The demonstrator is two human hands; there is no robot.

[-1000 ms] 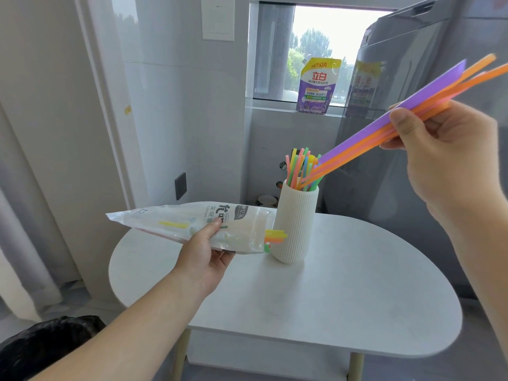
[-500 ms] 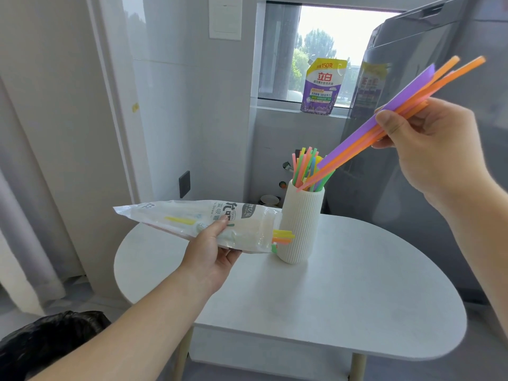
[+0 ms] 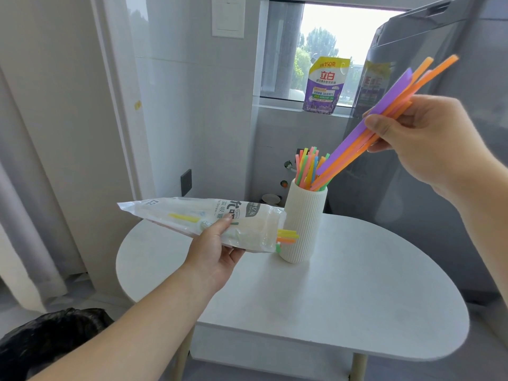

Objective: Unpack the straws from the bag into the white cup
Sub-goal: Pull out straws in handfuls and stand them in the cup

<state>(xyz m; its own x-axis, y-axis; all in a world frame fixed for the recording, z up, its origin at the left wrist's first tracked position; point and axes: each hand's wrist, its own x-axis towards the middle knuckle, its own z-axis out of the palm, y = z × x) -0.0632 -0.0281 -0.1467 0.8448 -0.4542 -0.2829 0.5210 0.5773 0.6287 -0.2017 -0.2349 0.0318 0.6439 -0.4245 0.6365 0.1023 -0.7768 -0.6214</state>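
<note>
A ribbed white cup (image 3: 303,221) stands upright on the white table (image 3: 343,292) and holds several coloured straws (image 3: 308,167). My right hand (image 3: 420,141) grips a bundle of purple and orange straws (image 3: 365,130), slanted, with their lower ends inside the cup's mouth. My left hand (image 3: 217,248) holds the clear plastic straw bag (image 3: 209,221) level, just left of the cup. A few yellow, orange and green straw ends (image 3: 287,236) stick out of the bag's open end beside the cup wall.
A purple detergent pouch (image 3: 324,86) sits on the window sill behind. A grey appliance (image 3: 412,188) stands close to the table's right rear. A black bin bag (image 3: 46,342) lies on the floor at lower left. A wall runs along the left.
My right hand has come down and left, pushing the purple and orange straws deeper into the cup. The bag in my left hand has stayed almost where it was.
</note>
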